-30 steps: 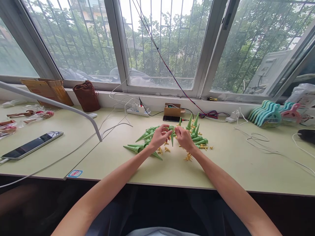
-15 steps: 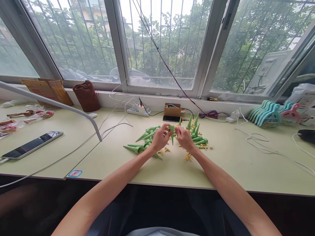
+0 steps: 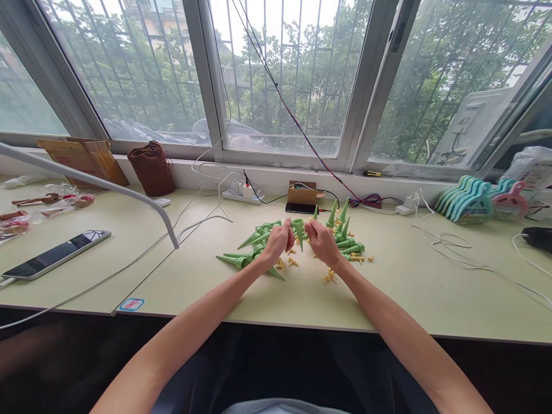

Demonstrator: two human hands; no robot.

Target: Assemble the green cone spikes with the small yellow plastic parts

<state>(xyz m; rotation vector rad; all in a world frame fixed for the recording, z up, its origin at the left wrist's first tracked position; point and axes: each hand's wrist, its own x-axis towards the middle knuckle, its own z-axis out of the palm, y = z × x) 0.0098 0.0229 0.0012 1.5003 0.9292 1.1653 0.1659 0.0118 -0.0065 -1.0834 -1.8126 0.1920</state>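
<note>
A green plastic watering spike (image 3: 298, 229) hangs point down between my two hands, its round open end facing up. My left hand (image 3: 279, 242) is closed at the spike's left side, thumb up along its rim. My right hand (image 3: 321, 240) is closed too, its fingertips pinched against the spike's right side; whatever small piece they hold is hidden. More green spikes (image 3: 237, 261) lie heaped to the left. Another group of green spikes (image 3: 353, 247) is on the right, some standing point up. Small yellow valve-like pieces (image 3: 293, 261) are scattered beneath and around my hands.
Behind the hands, a phone (image 3: 302, 208) lies before a small cardboard box (image 3: 302, 194). A power strip (image 3: 244, 195) and cables run along the sill. Blue hangers (image 3: 466, 198) stand at right. A grey curved tube (image 3: 107, 184) and a tablet (image 3: 56, 256) are at left.
My left hand's fingers have curled in and the hand has turned thumb up, showing more of the spike. The spike has shifted slightly left and tilted; my right hand stays almost in place.
</note>
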